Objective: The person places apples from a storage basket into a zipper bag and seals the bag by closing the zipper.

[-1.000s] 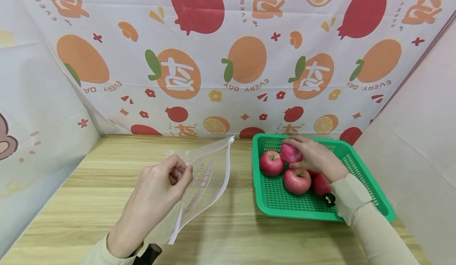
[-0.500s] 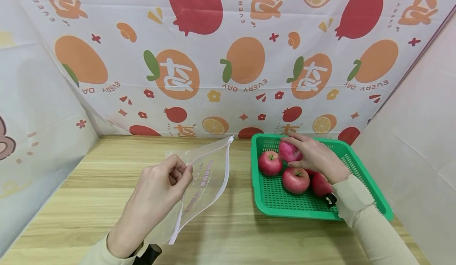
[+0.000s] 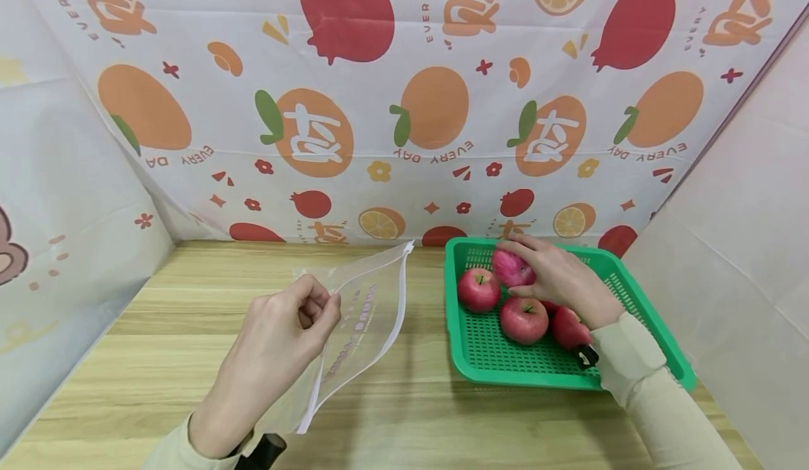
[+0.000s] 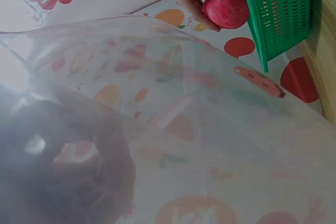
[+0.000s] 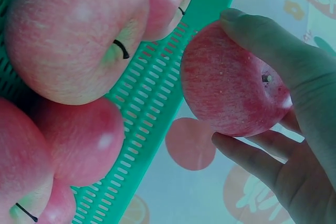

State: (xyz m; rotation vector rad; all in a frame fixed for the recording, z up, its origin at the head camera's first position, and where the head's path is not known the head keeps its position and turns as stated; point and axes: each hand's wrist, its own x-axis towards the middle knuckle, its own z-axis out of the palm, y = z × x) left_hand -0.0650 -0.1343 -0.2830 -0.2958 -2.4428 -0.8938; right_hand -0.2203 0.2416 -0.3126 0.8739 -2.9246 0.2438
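Note:
My left hand (image 3: pixel 272 343) pinches the edge of a clear zip bag (image 3: pixel 363 333) between thumb and fingers. The bag's mouth gapes toward the right, with a white slider at its far corner and purple print on its side. Over the far left part of a green basket (image 3: pixel 527 382), my right hand (image 3: pixel 565 280) grips a red apple (image 3: pixel 513 268). Thumb and fingertips stand on opposite sides of this apple (image 5: pixel 231 82) in the right wrist view. Seen from the left wrist, the held apple (image 4: pixel 228 8) overlaps the basket's rim. Bag film veils much of that view.
Several more apples lie in the basket, among them one at the left wall (image 3: pixel 479 290) and one nearer the middle (image 3: pixel 524 321). A fruit-printed cloth (image 3: pixel 379 126) hangs behind the wooden table (image 3: pixel 404 421). A white wall (image 3: pixel 739 280) stands to the right.

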